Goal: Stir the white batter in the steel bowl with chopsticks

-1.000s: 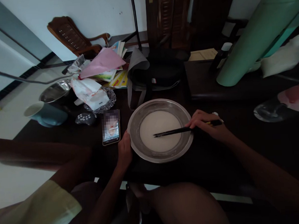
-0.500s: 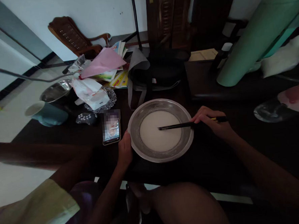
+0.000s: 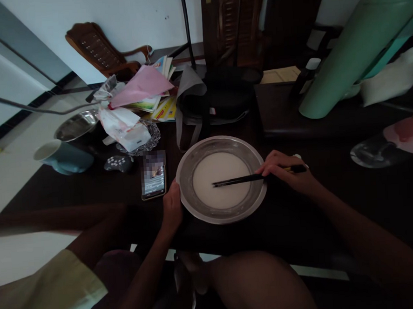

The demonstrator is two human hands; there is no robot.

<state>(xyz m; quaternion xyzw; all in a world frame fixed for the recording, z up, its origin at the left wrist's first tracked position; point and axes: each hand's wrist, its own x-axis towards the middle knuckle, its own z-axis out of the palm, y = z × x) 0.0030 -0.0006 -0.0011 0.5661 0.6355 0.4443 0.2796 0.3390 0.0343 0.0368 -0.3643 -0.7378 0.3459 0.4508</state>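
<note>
A round metal bowl (image 3: pixel 188 202) stands on the dark table, with a smooth off-white liquid (image 3: pixel 223 197) in its bottom. My left hand (image 3: pixel 172 204) grips the bowl's left rim, part of its fingers hidden by the wall. Closed around a pair of black chopsticks (image 3: pixel 243 179), my right hand (image 3: pixel 284 168) is at the right rim. The chopsticks slant over that rim, and their tips are at the liquid near the bowl's middle. Just left of my left hand lies a phone (image 3: pixel 154 183) with its screen lit.
A teal mug (image 3: pixel 68 158), a game controller (image 3: pixel 118 163) and a glass dish (image 3: pixel 152 137) stand at the left. Behind the bowl sits a black bag (image 3: pixel 227 97). A tall green flask (image 3: pixel 347 57) rises at the right. Another person's arm (image 3: pixel 92 231) is at the lower left.
The chopsticks moved right and slightly up in the liquid, then back left. My right hand shifted with them. My left hand stayed on the rim. The picture on the phone changed.
</note>
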